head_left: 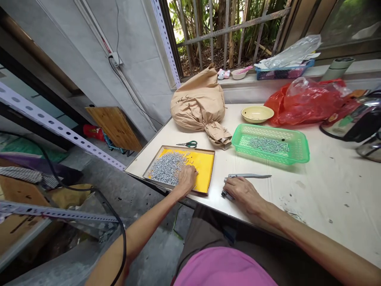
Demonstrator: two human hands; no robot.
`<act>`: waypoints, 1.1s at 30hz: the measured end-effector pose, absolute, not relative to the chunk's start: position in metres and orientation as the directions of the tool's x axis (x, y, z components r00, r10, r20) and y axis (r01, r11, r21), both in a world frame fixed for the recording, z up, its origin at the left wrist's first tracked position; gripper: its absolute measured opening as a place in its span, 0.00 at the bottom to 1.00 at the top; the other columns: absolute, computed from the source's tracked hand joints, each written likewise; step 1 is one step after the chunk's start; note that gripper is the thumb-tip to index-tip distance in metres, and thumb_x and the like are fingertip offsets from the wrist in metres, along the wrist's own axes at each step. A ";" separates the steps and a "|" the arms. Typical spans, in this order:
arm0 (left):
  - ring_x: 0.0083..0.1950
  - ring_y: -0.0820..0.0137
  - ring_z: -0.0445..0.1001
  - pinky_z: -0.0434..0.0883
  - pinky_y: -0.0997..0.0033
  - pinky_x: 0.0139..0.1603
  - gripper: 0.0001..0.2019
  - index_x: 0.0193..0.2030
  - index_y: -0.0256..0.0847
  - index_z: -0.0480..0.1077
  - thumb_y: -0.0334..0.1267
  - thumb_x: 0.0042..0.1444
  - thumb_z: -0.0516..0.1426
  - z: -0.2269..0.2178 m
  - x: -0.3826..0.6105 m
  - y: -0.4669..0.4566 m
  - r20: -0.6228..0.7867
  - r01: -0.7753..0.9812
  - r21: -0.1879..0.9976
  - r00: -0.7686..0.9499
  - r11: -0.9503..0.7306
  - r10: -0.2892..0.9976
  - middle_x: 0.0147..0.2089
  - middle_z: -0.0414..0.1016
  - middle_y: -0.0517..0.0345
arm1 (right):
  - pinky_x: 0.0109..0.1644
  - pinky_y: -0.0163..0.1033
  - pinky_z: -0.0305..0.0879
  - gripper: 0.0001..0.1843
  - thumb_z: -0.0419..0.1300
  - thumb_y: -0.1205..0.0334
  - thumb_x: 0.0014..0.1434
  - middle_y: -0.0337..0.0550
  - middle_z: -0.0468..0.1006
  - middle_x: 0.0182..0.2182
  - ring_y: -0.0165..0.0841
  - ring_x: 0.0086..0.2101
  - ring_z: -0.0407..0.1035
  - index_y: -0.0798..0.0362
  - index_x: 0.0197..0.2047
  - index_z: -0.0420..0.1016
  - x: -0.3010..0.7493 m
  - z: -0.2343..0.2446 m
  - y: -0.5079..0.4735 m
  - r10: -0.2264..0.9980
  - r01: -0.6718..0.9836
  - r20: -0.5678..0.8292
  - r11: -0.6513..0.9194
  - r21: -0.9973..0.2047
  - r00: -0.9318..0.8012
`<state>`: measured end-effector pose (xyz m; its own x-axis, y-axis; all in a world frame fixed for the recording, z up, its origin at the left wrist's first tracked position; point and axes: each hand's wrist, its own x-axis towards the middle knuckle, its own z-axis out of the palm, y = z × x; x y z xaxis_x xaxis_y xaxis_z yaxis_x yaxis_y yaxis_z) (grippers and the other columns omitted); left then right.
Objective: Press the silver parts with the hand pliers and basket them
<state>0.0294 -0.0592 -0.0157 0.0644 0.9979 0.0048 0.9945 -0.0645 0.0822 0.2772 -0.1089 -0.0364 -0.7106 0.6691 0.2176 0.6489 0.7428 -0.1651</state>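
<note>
My left hand [187,177] is in a shallow cardboard tray [212,169] lined with yellow. Its fingers are curled down close together; whatever they may hold is hidden. Beside them lies a heap of small silvery metal pins [166,167], with a few scattered on the yellow lining. My right hand [242,193] rests near the table's front edge, closed over a grey metal hand tool [253,175]. A long, thin arm of that tool points right, and a dark round end shows below the fingers. Similar small metal pieces [269,145] lie in a green plastic basket [303,149].
Green-handled scissors [190,144] lie behind the tray. A tied brown bag [198,101] stands at the back, near a yellow dish [257,114] and a red plastic bag [309,103]. Shiny metal kettles [354,113] stand at right. A black cable [120,238] hangs by my left arm.
</note>
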 end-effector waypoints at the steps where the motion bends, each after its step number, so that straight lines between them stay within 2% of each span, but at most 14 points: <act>1: 0.47 0.61 0.70 0.65 0.67 0.39 0.06 0.39 0.40 0.73 0.36 0.58 0.56 -0.014 0.029 -0.058 -0.004 0.994 0.086 0.064 -0.064 0.998 0.41 0.74 0.51 | 0.41 0.39 0.51 0.12 0.48 0.73 0.63 0.42 0.72 0.33 0.32 0.35 0.63 0.53 0.35 0.70 0.274 -0.037 -0.110 0.640 0.631 0.239 0.766 -0.123 -0.730; 4: 0.46 0.62 0.71 0.65 0.67 0.39 0.06 0.37 0.39 0.73 0.35 0.58 0.55 -0.006 0.030 -0.061 0.033 0.990 0.114 0.078 -0.081 0.996 0.41 0.74 0.51 | 0.41 0.40 0.51 0.11 0.49 0.73 0.63 0.42 0.72 0.32 0.33 0.34 0.63 0.53 0.34 0.70 0.269 -0.039 -0.111 0.566 0.579 0.256 0.815 -0.032 -0.784; 7: 0.45 0.64 0.71 0.66 0.68 0.42 0.06 0.36 0.38 0.72 0.35 0.59 0.54 0.007 0.040 -0.076 0.154 0.958 0.218 0.154 -0.186 0.976 0.40 0.73 0.51 | 0.39 0.40 0.51 0.09 0.52 0.75 0.59 0.43 0.71 0.33 0.34 0.34 0.63 0.54 0.35 0.69 0.276 -0.037 -0.108 0.571 0.582 0.206 0.813 -0.009 -0.794; 9: 0.42 0.66 0.72 0.67 0.69 0.43 0.06 0.37 0.39 0.71 0.36 0.60 0.54 0.014 0.054 -0.094 0.188 0.888 0.353 0.242 -0.295 0.952 0.38 0.74 0.53 | 0.39 0.39 0.52 0.09 0.54 0.76 0.55 0.43 0.71 0.35 0.34 0.34 0.63 0.54 0.37 0.70 0.284 -0.033 -0.106 0.563 0.567 0.157 0.823 -0.026 -0.811; 11: 0.40 0.69 0.73 0.68 0.71 0.42 0.06 0.38 0.39 0.70 0.37 0.61 0.53 0.015 0.072 -0.116 0.156 0.765 0.533 0.331 -0.361 0.931 0.38 0.75 0.55 | 0.39 0.39 0.52 0.11 0.57 0.75 0.51 0.43 0.71 0.37 0.34 0.35 0.63 0.54 0.38 0.70 0.291 -0.030 -0.104 0.574 0.569 0.096 0.819 -0.071 -0.814; 13: 0.38 0.71 0.74 0.70 0.73 0.40 0.07 0.39 0.40 0.69 0.37 0.62 0.52 0.009 0.089 -0.138 0.089 0.638 0.689 0.396 -0.343 0.914 0.38 0.75 0.57 | 0.38 0.38 0.52 0.11 0.60 0.71 0.49 0.44 0.71 0.37 0.33 0.36 0.63 0.54 0.38 0.71 0.294 -0.026 -0.101 0.608 0.600 0.034 0.790 -0.126 -0.793; 15: 0.39 0.71 0.74 0.71 0.72 0.41 0.07 0.40 0.40 0.69 0.37 0.63 0.51 -0.001 0.104 -0.155 0.056 0.587 0.746 0.414 -0.313 0.909 0.40 0.75 0.56 | 0.36 0.37 0.51 0.07 0.60 0.67 0.51 0.44 0.71 0.38 0.33 0.35 0.64 0.53 0.37 0.73 0.293 -0.024 -0.099 0.660 0.651 -0.014 0.737 -0.180 -0.751; 18: 0.46 0.68 0.74 0.71 0.66 0.48 0.06 0.42 0.40 0.68 0.34 0.62 0.51 -0.017 0.115 -0.170 0.125 0.605 0.707 0.402 -0.366 0.907 0.44 0.75 0.52 | 0.33 0.37 0.50 0.06 0.56 0.65 0.57 0.44 0.71 0.36 0.32 0.33 0.64 0.52 0.34 0.75 0.289 -0.020 -0.095 0.735 0.728 -0.053 0.654 -0.207 -0.676; 21: 0.55 0.65 0.70 0.70 0.61 0.55 0.07 0.44 0.39 0.67 0.31 0.62 0.50 -0.029 0.116 -0.175 0.243 0.608 0.610 0.467 -0.509 0.850 0.53 0.72 0.47 | 0.35 0.37 0.50 0.05 0.57 0.66 0.56 0.44 0.71 0.35 0.32 0.34 0.64 0.53 0.32 0.74 0.286 -0.019 -0.092 0.710 0.704 -0.040 0.687 -0.177 -0.703; 24: 0.63 0.62 0.63 0.67 0.56 0.61 0.09 0.46 0.37 0.66 0.28 0.62 0.47 -0.036 0.111 -0.177 0.309 0.625 0.453 0.559 -0.636 0.770 0.62 0.65 0.43 | 0.38 0.38 0.50 0.04 0.56 0.67 0.57 0.44 0.71 0.36 0.33 0.36 0.64 0.53 0.35 0.73 0.289 -0.025 -0.094 0.669 0.656 0.045 0.738 -0.158 -0.742; 28: 0.66 0.61 0.60 0.66 0.54 0.62 0.12 0.47 0.37 0.65 0.25 0.62 0.45 -0.042 0.108 -0.178 0.301 0.651 0.298 0.630 -0.698 0.716 0.63 0.64 0.42 | 0.41 0.40 0.51 0.12 0.48 0.68 0.65 0.45 0.73 0.35 0.34 0.37 0.62 0.54 0.39 0.73 0.306 -0.035 -0.107 0.587 0.581 0.195 0.809 -0.095 -0.786; 31: 0.65 0.61 0.61 0.67 0.56 0.62 0.13 0.47 0.36 0.65 0.24 0.61 0.45 -0.044 0.110 -0.178 0.293 0.634 0.243 0.673 -0.734 0.679 0.62 0.65 0.42 | 0.41 0.40 0.51 0.14 0.46 0.66 0.67 0.45 0.74 0.34 0.34 0.37 0.62 0.54 0.41 0.73 0.313 -0.030 -0.120 0.675 0.653 0.232 0.737 -0.174 -0.700; 33: 0.65 0.61 0.62 0.67 0.57 0.62 0.12 0.46 0.35 0.65 0.24 0.60 0.45 -0.045 0.112 -0.178 0.297 0.633 0.229 0.678 -0.740 0.672 0.61 0.65 0.40 | 0.41 0.39 0.52 0.11 0.50 0.66 0.65 0.45 0.75 0.34 0.34 0.36 0.63 0.54 0.40 0.74 0.308 -0.020 -0.125 0.771 0.729 0.153 0.635 -0.257 -0.618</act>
<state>0.1125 -0.1778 -0.0447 0.6784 0.6719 0.2971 0.6327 -0.7399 0.2287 0.3084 -0.1254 -0.0198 -0.6175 0.7715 0.1533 0.7291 0.6345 -0.2565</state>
